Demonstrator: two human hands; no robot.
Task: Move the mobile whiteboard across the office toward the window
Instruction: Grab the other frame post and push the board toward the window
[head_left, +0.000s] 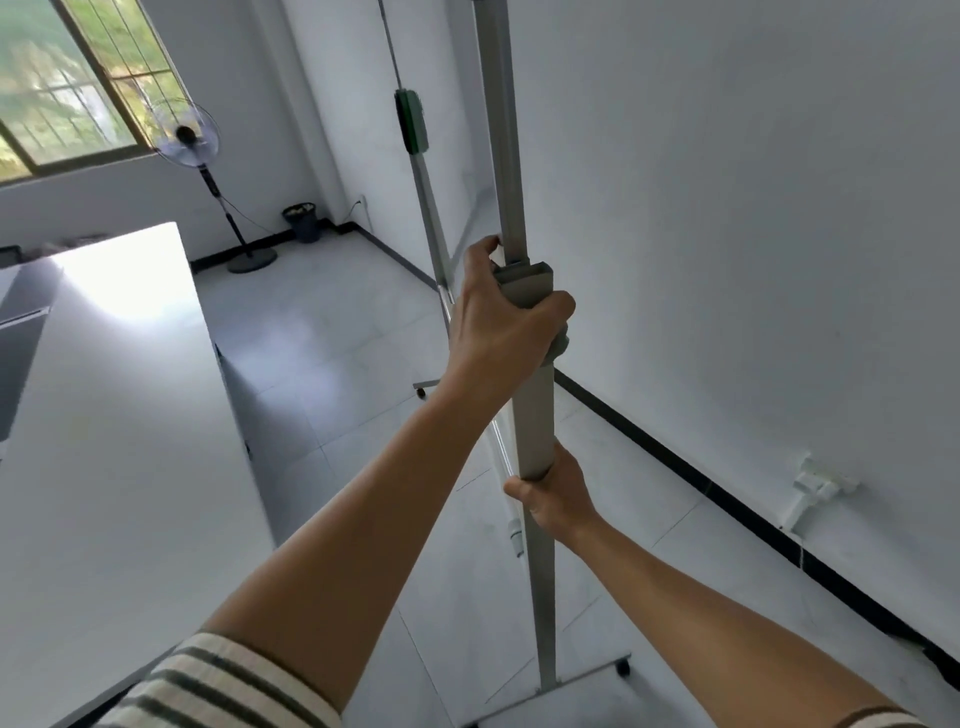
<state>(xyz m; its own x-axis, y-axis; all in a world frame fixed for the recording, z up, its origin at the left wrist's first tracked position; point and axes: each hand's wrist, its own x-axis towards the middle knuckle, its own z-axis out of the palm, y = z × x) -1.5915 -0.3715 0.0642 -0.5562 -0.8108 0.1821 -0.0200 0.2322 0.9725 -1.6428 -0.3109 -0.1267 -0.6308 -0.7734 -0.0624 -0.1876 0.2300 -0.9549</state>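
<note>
Whiteboard (727, 208) seen edge-on, standing on tiled floor (322, 322) beside right wall. Both hands clamped on its grey side post (537, 421): left hand (504, 322) at the upper bracket, right hand (556, 496) lower. Window (67, 88) far left, beyond fan (188, 139).
</note>
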